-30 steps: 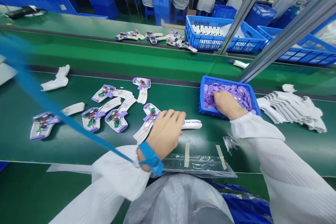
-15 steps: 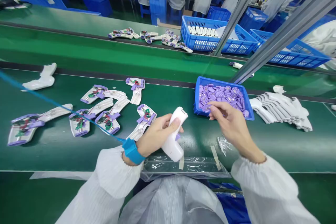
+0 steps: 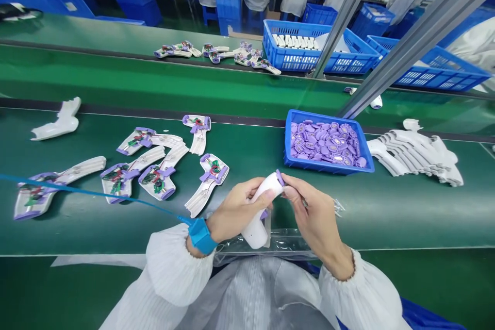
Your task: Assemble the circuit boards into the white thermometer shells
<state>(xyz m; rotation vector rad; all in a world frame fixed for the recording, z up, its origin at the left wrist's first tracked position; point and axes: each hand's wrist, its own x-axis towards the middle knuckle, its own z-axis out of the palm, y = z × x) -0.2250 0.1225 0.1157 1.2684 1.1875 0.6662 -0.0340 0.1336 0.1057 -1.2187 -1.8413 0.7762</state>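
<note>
My left hand [image 3: 242,209] is wrapped round a white gun-shaped plastic housing [image 3: 256,232], its handle end tilted up to the right. At that end, my right hand [image 3: 315,211] pinches a small purple cap [image 3: 280,178] against the opening; whether it is seated I cannot tell. A bit of purple trigger [image 3: 264,214] shows on the housing's side. Beyond my right hand stands a blue bin [image 3: 328,166] full of purple caps [image 3: 325,142]. A blue wrist strap [image 3: 201,236] with a cord is on my left wrist.
Several opened housings with wiring [image 3: 158,178] lie left on the green belt [image 3: 127,232]. White half shells [image 3: 415,154] are stacked at right, and screws [image 3: 339,208] lie behind my right hand. A metal post [image 3: 417,36] slants at right. Co-workers stand at the far line.
My right hand has come from the bin to the housing with a purple cap, now at the handle's end. My left hand still holds the housing, slightly lower.
</note>
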